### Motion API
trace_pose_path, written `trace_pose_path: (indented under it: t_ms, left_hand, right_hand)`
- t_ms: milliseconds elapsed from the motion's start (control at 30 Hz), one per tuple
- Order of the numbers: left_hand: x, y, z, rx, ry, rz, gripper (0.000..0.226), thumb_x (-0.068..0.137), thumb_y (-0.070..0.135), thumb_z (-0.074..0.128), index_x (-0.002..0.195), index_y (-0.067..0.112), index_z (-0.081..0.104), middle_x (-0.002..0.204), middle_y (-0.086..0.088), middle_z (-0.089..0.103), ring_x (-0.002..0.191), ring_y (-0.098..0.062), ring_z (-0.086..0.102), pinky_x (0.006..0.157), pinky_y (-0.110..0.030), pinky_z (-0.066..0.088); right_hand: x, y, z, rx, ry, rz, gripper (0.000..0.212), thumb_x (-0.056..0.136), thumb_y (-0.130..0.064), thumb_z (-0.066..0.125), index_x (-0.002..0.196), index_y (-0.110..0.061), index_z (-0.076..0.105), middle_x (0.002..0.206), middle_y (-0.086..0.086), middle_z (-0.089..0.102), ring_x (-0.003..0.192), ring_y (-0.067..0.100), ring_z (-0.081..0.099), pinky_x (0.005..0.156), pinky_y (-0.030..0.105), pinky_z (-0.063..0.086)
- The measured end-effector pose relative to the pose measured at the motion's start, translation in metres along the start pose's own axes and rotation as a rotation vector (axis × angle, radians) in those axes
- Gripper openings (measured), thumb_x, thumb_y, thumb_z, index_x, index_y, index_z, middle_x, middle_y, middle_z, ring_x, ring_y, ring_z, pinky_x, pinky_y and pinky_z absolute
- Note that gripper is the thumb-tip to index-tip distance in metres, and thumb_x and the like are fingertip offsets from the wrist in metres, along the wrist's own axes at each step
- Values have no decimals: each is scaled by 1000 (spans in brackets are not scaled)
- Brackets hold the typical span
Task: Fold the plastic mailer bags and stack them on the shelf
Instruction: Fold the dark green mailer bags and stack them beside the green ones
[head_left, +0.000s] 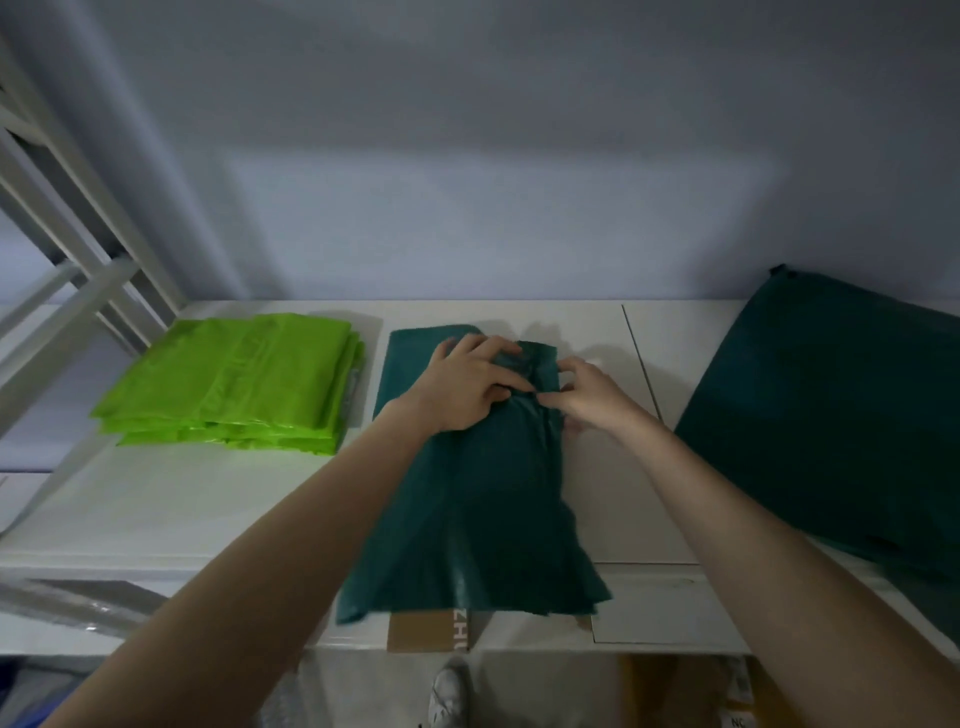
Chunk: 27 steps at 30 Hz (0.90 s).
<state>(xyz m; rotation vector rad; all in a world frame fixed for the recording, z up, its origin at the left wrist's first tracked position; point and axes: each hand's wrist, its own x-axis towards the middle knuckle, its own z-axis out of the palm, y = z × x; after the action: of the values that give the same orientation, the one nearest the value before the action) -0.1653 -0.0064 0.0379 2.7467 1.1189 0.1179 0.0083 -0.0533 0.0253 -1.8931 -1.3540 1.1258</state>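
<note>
A dark green mailer bag (483, 509) lies lengthwise on the white shelf (171, 499), its near end hanging over the front edge. My left hand (467, 387) rests on its far end with fingers spread and bent, pressing the plastic down. My right hand (587, 397) pinches the bag's right edge near the far end. Under the bag's far part lies another dark green bag (408, 358), flat on the shelf. A stack of bright green folded mailer bags (234, 384) sits to the left.
A pile of unfolded dark green bags (826, 415) lies at the right, tilted against the wall. White shelf uprights (78, 270) stand at the far left. A cardboard box (431, 631) shows below the front edge, and a shoe (447, 696) on the floor.
</note>
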Motion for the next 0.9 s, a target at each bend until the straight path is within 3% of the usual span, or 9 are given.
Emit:
trace_pose_path:
  t_ms: [100, 167, 333, 433, 533, 667, 733, 833, 900]
  left_hand:
    - [5, 17, 0, 90, 180, -111, 38, 92, 36, 52, 130, 32, 49, 133, 0, 39, 123, -23, 35, 100, -38, 30]
    - [7, 28, 2, 104, 255, -212, 38, 92, 36, 52, 127, 24, 50, 126, -5, 44, 116, -25, 41, 94, -36, 34]
    - [6, 49, 13, 94, 211, -289, 51, 89, 55, 43, 125, 20, 50, 122, -5, 46, 114, -25, 44, 94, -38, 36]
    - [2, 52, 18, 164, 148, -207, 56, 89, 56, 42, 135, 23, 43, 131, -2, 41, 121, -23, 39, 97, -39, 32]
    - [1, 46, 19, 158, 97, -117, 51, 94, 43, 43, 142, 28, 34, 143, 5, 36, 129, -19, 34, 102, -39, 27]
    - [1, 33, 17, 182, 96, -60, 50, 95, 27, 47, 143, 31, 33, 152, 9, 26, 141, -16, 20, 110, -40, 17]
    - [-2, 31, 18, 183, 205, -80, 46, 91, 24, 53, 136, 26, 43, 146, 1, 35, 132, -22, 32, 102, -39, 26]
    - [-13, 31, 27, 124, 465, -121, 25, 83, 20, 63, 107, 14, 60, 110, -7, 55, 96, -29, 52, 74, -36, 37]
    - [-25, 26, 38, 86, 540, -94, 19, 85, 25, 53, 97, 13, 62, 98, -6, 57, 84, -28, 53, 68, -35, 36]
  right_hand:
    - [-8, 9, 0, 248, 84, 58, 41, 84, -5, 63, 114, -16, 39, 101, 14, 58, 71, 23, 60, 45, 29, 54]
    - [-13, 14, 2, 385, 187, 38, 37, 86, 1, 57, 108, -17, 35, 105, 15, 54, 79, 26, 61, 46, 27, 55]
    - [-22, 27, 6, 630, 457, 2, 34, 89, 4, 49, 112, -14, 32, 102, 5, 53, 88, 20, 60, 61, 31, 60]
    - [-25, 38, 6, 369, 614, 21, 40, 87, -5, 58, 119, -4, 33, 116, 13, 52, 93, 20, 55, 81, 32, 52]
    - [-30, 43, 2, 56, 757, -122, 41, 83, -13, 65, 115, 0, 41, 120, 18, 43, 103, 25, 47, 80, 20, 36]
    - [-36, 43, -2, -446, 772, -334, 26, 79, -11, 61, 105, -7, 59, 109, 14, 49, 105, 32, 45, 86, 35, 38]
    - [-39, 42, 4, -563, 722, -475, 22, 77, -9, 61, 99, -7, 63, 101, 12, 53, 97, 31, 50, 78, 40, 42]
    - [-46, 43, 20, -681, 649, -616, 24, 78, -15, 61, 101, -9, 63, 100, 8, 56, 92, 26, 52, 71, 36, 42]
    - [-50, 47, 33, -758, 583, -663, 29, 78, -21, 61, 105, -10, 63, 104, 6, 57, 95, 24, 52, 74, 35, 42]
